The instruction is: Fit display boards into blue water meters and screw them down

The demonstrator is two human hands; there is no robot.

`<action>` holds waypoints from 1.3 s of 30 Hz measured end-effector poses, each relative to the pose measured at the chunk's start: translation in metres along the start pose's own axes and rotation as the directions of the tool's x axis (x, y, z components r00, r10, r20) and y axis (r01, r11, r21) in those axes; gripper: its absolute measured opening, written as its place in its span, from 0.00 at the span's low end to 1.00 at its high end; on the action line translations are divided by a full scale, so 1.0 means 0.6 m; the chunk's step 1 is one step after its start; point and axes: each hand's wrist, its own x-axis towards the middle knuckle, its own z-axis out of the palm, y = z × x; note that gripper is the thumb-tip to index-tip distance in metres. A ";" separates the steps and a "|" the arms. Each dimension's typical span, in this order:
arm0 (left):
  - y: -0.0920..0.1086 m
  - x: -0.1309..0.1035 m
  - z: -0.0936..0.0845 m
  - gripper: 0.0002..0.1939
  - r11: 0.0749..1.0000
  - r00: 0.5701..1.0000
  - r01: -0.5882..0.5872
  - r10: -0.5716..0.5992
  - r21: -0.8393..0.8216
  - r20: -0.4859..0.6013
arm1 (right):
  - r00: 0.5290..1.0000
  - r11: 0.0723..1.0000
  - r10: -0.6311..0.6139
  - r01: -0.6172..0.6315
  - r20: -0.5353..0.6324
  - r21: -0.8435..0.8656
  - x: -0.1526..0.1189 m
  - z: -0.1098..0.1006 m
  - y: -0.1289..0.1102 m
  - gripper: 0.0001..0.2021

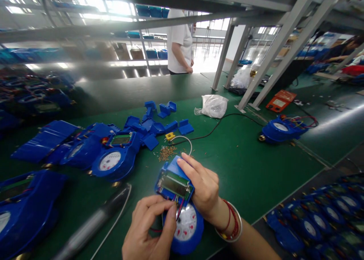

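Across most of the frame, a green tabletop, with a heap of blue covers above and left of centre. At lower centre, a blue meter, open at its display end and apparently at the step of dressing its wires; calling next, by that reading, for a steady hold and a light fingertip touch, with care against tugging anything loose. Bent around the meter's upper right side, the right hand, fingers close together along the top edge, thumb out of view, seemingly as the brace. At lower left of the meter, the left hand, thumb and forefinger drawn into a pinch, seemingly on the wires. Between both hands, the display board, face up and uncovered. Beyond, near the centre of the frame, scattered brass screws.
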 end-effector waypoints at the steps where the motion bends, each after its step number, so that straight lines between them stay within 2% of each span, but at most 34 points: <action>1: 0.000 0.001 0.000 0.02 1.000 1.000 0.016 -0.016 -0.008 0.010 | 1.000 1.000 -0.016 0.016 -0.006 -0.006 0.001 0.000 0.000 0.14; 7: 0.004 0.008 -0.003 0.03 0.998 0.998 0.044 -0.043 -0.040 0.037 | 0.995 0.995 -0.097 0.097 -0.038 -0.009 0.004 0.000 0.000 0.14; 15: 0.003 0.000 0.000 0.03 0.997 0.998 0.070 -0.070 -0.019 0.001 | 0.996 0.996 -0.084 0.084 -0.028 0.006 0.002 0.000 0.002 0.14; 23: -0.005 0.000 -0.001 0.01 0.992 0.998 -0.054 0.058 0.117 -0.031 | 0.993 0.993 -0.112 0.111 -0.032 -0.044 0.007 -0.003 0.001 0.14; 28: -0.006 -0.002 -0.005 0.01 0.991 0.997 -0.079 0.077 0.108 0.019 | 0.996 0.996 -0.089 0.088 -0.016 -0.019 0.002 -0.001 0.001 0.13; 33: -0.001 -0.005 0.000 0.03 0.999 0.998 0.037 -0.038 0.033 0.054 | 1.000 0.999 -0.017 0.016 0.023 0.048 -0.003 0.001 0.000 0.15; 39: -0.002 0.007 0.009 0.07 0.969 0.970 0.216 -0.200 -0.116 0.140 | 1.000 0.994 -0.004 0.003 0.011 0.113 -0.003 0.002 0.001 0.15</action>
